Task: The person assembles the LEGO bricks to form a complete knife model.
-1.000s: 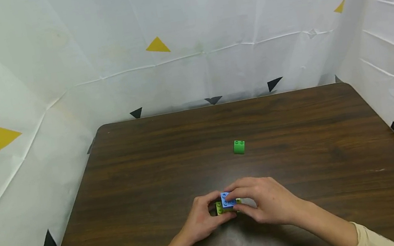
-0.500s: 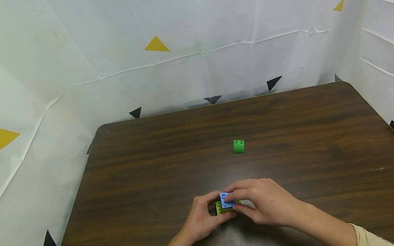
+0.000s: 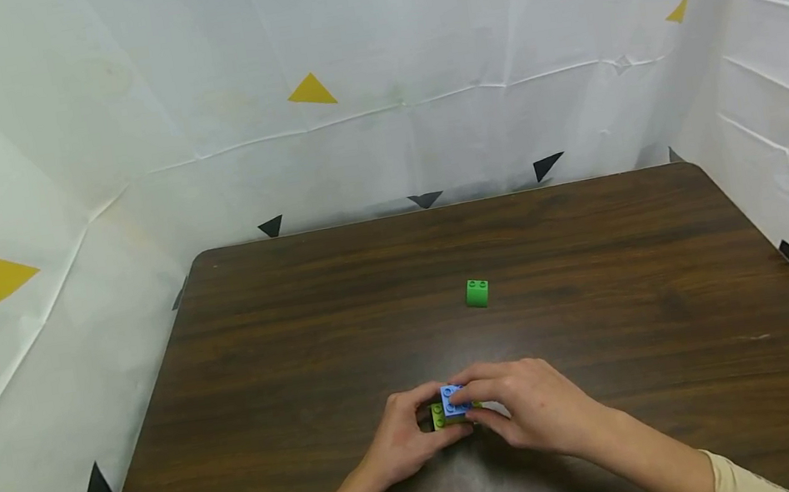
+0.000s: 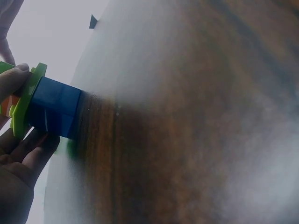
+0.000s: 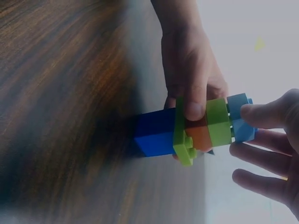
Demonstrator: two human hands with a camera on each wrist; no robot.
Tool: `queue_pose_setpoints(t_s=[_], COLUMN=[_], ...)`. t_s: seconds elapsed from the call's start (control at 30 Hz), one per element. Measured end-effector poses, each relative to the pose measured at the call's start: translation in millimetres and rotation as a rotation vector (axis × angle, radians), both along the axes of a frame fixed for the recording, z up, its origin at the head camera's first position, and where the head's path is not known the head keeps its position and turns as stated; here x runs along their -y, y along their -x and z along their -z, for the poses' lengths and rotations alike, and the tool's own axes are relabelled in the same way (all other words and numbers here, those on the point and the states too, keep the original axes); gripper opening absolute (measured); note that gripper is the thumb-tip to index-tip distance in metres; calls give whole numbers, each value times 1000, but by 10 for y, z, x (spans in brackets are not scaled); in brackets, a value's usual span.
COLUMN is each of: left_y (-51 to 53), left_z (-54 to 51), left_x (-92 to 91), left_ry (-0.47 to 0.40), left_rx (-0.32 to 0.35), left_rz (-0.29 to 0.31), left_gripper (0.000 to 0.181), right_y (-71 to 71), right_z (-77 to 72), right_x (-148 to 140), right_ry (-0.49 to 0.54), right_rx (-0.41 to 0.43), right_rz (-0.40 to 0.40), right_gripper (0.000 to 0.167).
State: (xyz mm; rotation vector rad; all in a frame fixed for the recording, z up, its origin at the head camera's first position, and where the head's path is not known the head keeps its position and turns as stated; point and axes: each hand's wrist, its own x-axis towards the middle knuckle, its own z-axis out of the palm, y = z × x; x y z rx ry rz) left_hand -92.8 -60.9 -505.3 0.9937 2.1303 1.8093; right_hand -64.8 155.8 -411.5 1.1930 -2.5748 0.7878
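Note:
Toy building bricks form a stack standing on the table. From the bottom it has a dark blue brick (image 5: 155, 133), a lime plate (image 5: 181, 133), an orange brick (image 5: 198, 135), a lime brick (image 5: 218, 122) and a light blue brick (image 5: 237, 109). My left hand (image 3: 407, 439) grips the stack around its middle, thumb across the orange brick. With thumb and fingers, my right hand (image 3: 542, 406) pinches the light blue brick at the top. A narrow gap with studs showing lies between the light blue and lime bricks in the right wrist view.
A separate green brick (image 3: 478, 294) with a curved side lies farther back on the dark wooden table (image 3: 313, 316). White sheeting (image 3: 408, 17) with yellow and black triangles surrounds the table's back and sides.
Both hands keep their hold on the stack. The right hand shifts only very slightly; the green brick stays where it was.

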Motion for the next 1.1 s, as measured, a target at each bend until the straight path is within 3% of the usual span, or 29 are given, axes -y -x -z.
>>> queue_pose_setpoints(t_s=[0.47,1.1], left_y=[20,-5], left_z=[-16,-16], left_x=[-7,-8], left_ry=[5,25], left_rx=[-12,-38], left_rz=[2,-18], left_gripper=[32,30], right_y=[-10,-27], right_z=[-21,-30], right_x=[15,32], right_ry=[-60,-79], right_rx=[-20,41], right_rz=[49,72], right_gripper=[23,23])
